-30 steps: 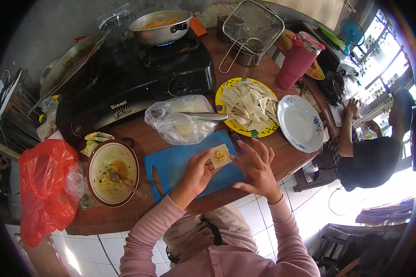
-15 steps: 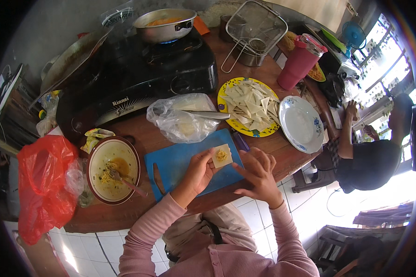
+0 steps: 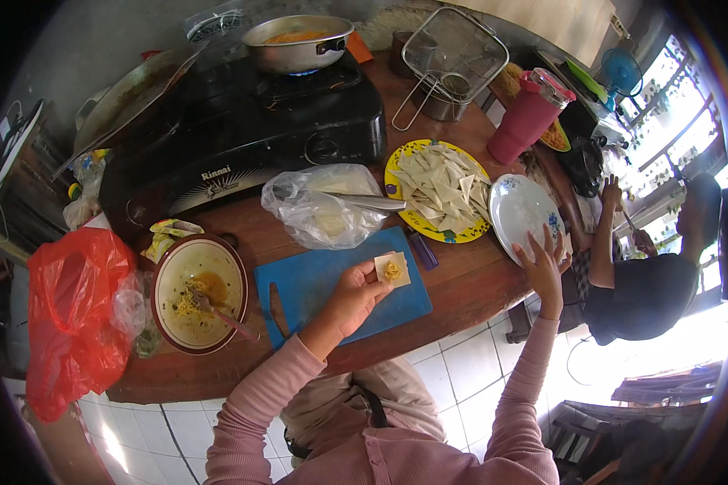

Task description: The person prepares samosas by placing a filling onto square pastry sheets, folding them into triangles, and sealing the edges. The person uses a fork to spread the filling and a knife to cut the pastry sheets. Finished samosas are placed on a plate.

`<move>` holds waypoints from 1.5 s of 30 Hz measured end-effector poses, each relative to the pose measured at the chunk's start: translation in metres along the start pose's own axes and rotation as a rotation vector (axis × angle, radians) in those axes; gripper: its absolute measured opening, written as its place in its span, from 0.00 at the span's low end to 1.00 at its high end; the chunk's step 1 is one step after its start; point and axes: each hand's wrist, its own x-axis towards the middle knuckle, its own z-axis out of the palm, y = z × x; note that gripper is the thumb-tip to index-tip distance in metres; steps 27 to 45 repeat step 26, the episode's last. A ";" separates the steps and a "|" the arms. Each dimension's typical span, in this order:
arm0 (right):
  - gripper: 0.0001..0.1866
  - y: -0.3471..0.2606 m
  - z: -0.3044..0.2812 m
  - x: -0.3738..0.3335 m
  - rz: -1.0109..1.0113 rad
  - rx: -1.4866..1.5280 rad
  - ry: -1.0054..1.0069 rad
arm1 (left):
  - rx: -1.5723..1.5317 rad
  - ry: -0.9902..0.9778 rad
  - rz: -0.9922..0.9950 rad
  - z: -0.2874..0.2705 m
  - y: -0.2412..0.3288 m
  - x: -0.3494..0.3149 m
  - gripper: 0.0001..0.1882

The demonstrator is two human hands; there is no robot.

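Observation:
Between the fingers of my left hand (image 3: 348, 301) is a square pale dumpling wrapper (image 3: 404, 269) with a small heap of yellow filling (image 3: 393, 270) on it. That hand hovers over the blue cutting board (image 3: 392, 311). My right hand (image 3: 545, 279) has its fingers spread and holds nothing. It is at the near right rim of a white plate with blue flowers (image 3: 514, 206); whether it touches the plate I cannot tell. Left of the board, a bowl (image 3: 170, 271) contains leftover yellow filling and a spoon (image 3: 226, 322). Beyond the board, a yellow plate (image 3: 394, 172) bears many folded triangular wrappers (image 3: 441, 190).
A black gas stove (image 3: 259, 133) carries a lit pan (image 3: 291, 52). A plastic bag (image 3: 315, 230) with a knife (image 3: 372, 201) lies behind the board. A red bag (image 3: 77, 299), a pink tumbler (image 3: 526, 121) and a wire basket (image 3: 461, 52) stand around. Another person (image 3: 643, 295) sits at the right.
My right hand has moved away from the wrapper, rightward to the white plate, its fingers spreading. My left hand still holds the filled wrapper.

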 end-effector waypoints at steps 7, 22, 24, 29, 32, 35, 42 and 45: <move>0.29 -0.016 -0.009 -0.006 -0.160 0.092 0.098 | 0.070 -0.065 -0.076 -0.001 0.004 0.001 0.28; 0.33 -0.146 -0.039 -0.034 -1.096 0.371 -0.058 | 0.042 -0.296 -0.166 -0.011 0.010 0.002 0.24; 0.32 -0.147 -0.038 -0.033 -1.109 0.358 -0.052 | 0.031 -0.321 -0.155 -0.012 0.009 0.003 0.25; 0.32 -0.147 -0.037 -0.031 -1.128 0.336 -0.046 | 0.019 -0.332 -0.149 -0.013 0.006 0.003 0.25; 0.32 -0.147 -0.037 -0.031 -1.128 0.336 -0.046 | 0.019 -0.332 -0.149 -0.013 0.006 0.003 0.25; 0.32 -0.147 -0.037 -0.031 -1.128 0.336 -0.046 | 0.019 -0.332 -0.149 -0.013 0.006 0.003 0.25; 0.32 -0.147 -0.037 -0.031 -1.128 0.336 -0.046 | 0.019 -0.332 -0.149 -0.013 0.006 0.003 0.25; 0.32 -0.147 -0.037 -0.031 -1.128 0.336 -0.046 | 0.019 -0.332 -0.149 -0.013 0.006 0.003 0.25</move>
